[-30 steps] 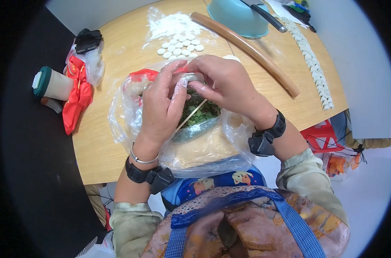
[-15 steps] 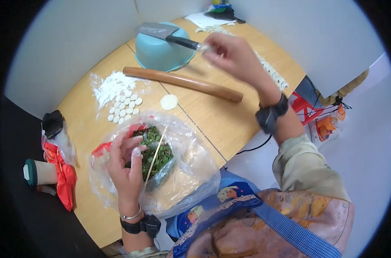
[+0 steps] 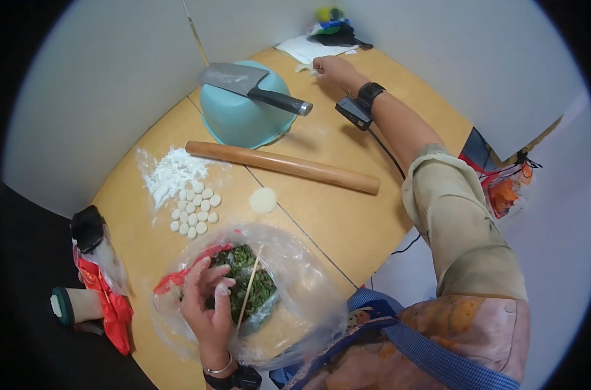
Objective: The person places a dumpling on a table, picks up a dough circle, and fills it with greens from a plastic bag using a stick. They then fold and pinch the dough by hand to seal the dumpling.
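Note:
My left hand [image 3: 209,304] hovers over the chopped green filling [image 3: 259,286] in a clear plastic bag [image 3: 302,318], its fingers curved and apart with nothing in them. A thin stick [image 3: 249,289], perhaps a chopstick, lies across the greens. Far across the table, my right hand [image 3: 335,70] is closed in a pinch on a small whitish dumpling [image 3: 306,67], partly hidden by the fingers. My forearm covers the row of dumplings there. Between the hands lie a flat round dough wrapper [image 3: 263,201] and a wooden rolling pin [image 3: 285,168].
A cleaver [image 3: 243,84] rests on an upturned turquoise bowl [image 3: 243,120]. Several small dough pieces [image 3: 192,211] sit beside white flour [image 3: 174,174]. Left of the table are a cup [image 3: 80,305] and a red bag [image 3: 113,312]. White paper [image 3: 302,49] lies at the back.
My right hand has moved from beside the cleaver handle to the far end of the table. My left hand keeps its pose over the greens. The whole view has shifted slightly.

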Tool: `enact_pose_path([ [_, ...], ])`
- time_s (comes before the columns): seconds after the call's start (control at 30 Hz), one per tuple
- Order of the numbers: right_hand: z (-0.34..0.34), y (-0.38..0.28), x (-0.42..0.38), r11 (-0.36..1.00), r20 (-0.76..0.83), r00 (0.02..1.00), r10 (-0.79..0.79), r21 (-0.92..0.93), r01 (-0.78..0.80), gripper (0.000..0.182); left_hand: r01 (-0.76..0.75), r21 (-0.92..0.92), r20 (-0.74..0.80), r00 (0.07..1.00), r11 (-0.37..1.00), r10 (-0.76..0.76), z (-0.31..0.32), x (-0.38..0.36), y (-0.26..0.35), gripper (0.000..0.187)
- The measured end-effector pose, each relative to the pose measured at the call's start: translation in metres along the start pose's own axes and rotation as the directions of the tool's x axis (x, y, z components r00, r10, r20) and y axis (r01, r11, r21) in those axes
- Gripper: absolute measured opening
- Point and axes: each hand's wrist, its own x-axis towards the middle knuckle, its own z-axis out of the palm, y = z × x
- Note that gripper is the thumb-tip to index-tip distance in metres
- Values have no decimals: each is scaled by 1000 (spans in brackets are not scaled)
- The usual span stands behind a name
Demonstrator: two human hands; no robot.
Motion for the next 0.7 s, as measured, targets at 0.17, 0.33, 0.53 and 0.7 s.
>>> enact_pose_path([
  [0.17, 21, 9, 19, 971, -85, 988, -128, -215, 107, 11, 16, 3, -21, 1000, 1000, -16, 0, 1, 0, 43],
  [0.33, 24, 6, 30, 956, -96, 974, -204, -232, 177, 12, 34, 4, -24, 999, 999, -34, -1, 0, -2, 46],
  [0.53, 22, 5, 41, 936, -33, 973, -227, -282, 209, 12, 24, 10, -29, 999, 1000, -24, 0, 0, 0, 48],
  [0.7, 24, 3, 42, 930, -58, 975, -215, -317, 186, 12, 51, 21, -28, 998, 998, -51, 0, 0, 1, 49],
])
